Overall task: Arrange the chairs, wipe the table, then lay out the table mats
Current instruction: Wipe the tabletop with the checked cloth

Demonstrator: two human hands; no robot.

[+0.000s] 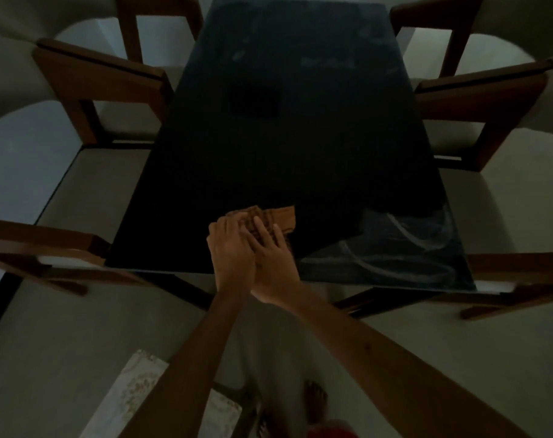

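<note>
From the head camera, a dark glossy surface fills the middle of the dim scene, running away toward 12 o'clock. Both hands meet near its close edge, a little toward 6 o'clock from the centre. The left hand lies over the near left part of a folded brown striped cloth, its fingers bent down at the cloth's edge; whether they actually grip it cannot be told. The right hand lies flat on the cloth just beside the left, touching it, with its fingers straight and spread, pressing the cloth against the surface. The cloth's far corner pokes out beyond the fingertips toward 1 o'clock.

Pale wipe streaks curve over the near corner at 4 o'clock, and fainter smudges show toward 12 o'clock. Wooden chairs with pale seats stand along both long sides: one at 10 o'clock, one at 2 o'clock, another at 8 o'clock and another at 4 o'clock. A patterned mat lies low at 7 o'clock beside the person's left forearm, and bare feet stand on the floor at 6 o'clock.
</note>
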